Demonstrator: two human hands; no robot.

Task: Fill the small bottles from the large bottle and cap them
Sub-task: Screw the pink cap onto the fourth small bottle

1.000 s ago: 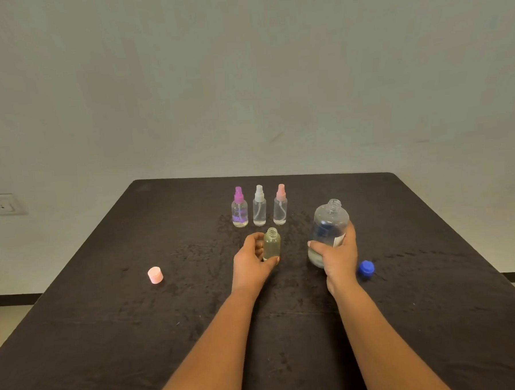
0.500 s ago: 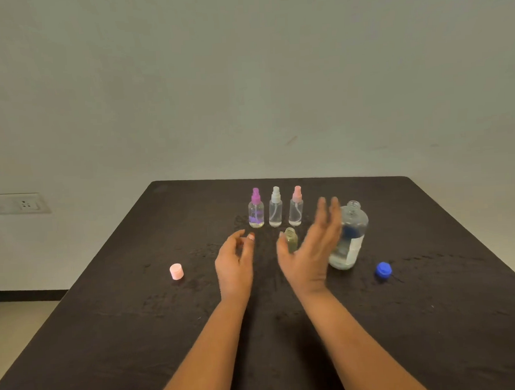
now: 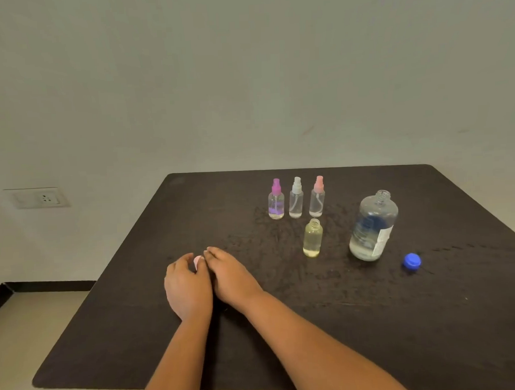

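Note:
A small uncapped bottle (image 3: 312,238) of yellowish liquid stands mid-table. To its right stands the large clear bottle (image 3: 372,226), open and partly full, with its blue cap (image 3: 412,261) lying on the table beside it. A pink cap (image 3: 198,262) shows between my two hands at the table's left. My left hand (image 3: 186,285) curls its fingers around the cap. My right hand (image 3: 232,275) lies beside it, fingers stretched so that the tips touch the cap. Most of the cap is hidden.
Three small capped spray bottles stand in a row behind: purple-topped (image 3: 276,199), white-topped (image 3: 296,198) and pink-topped (image 3: 317,197). The dark table (image 3: 346,324) ends close to my left hand's side. A wall socket (image 3: 41,198) sits at the left.
Both hands let go of the small bottle and the large bottle, then moved left to the pink cap. The view has shifted left.

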